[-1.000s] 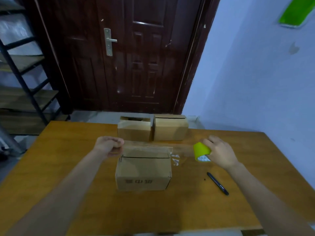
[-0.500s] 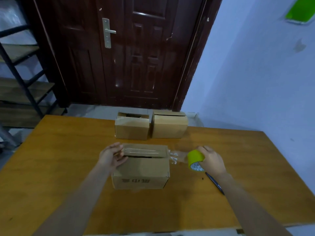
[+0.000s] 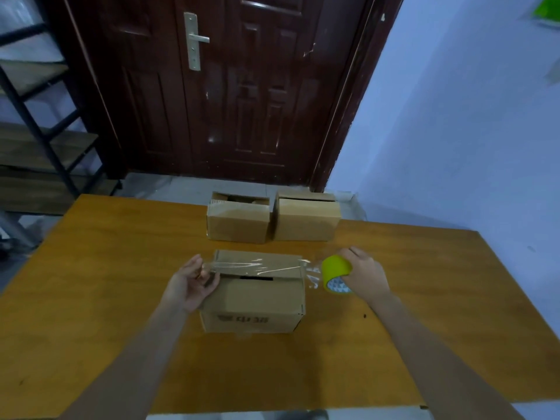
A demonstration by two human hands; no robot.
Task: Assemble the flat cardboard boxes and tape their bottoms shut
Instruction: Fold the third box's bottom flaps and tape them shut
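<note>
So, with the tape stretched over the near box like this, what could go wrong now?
1. The clear tape strip looks wrinkled near the roll, so it may crease when pressed down.
2. A dark gap shows at the flap seam of the near box; the tape may seal the flaps while they are not fully closed.
3. The left hand holds only the tape's end at the box corner, so the strip may land crooked.

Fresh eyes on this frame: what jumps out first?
A clear tape strip stretched across the top of the near box at table centre, its left end at the left hand, the right hand gripping the yellow roll. Behind stand two more boxes, side by side before the dark door.
</note>
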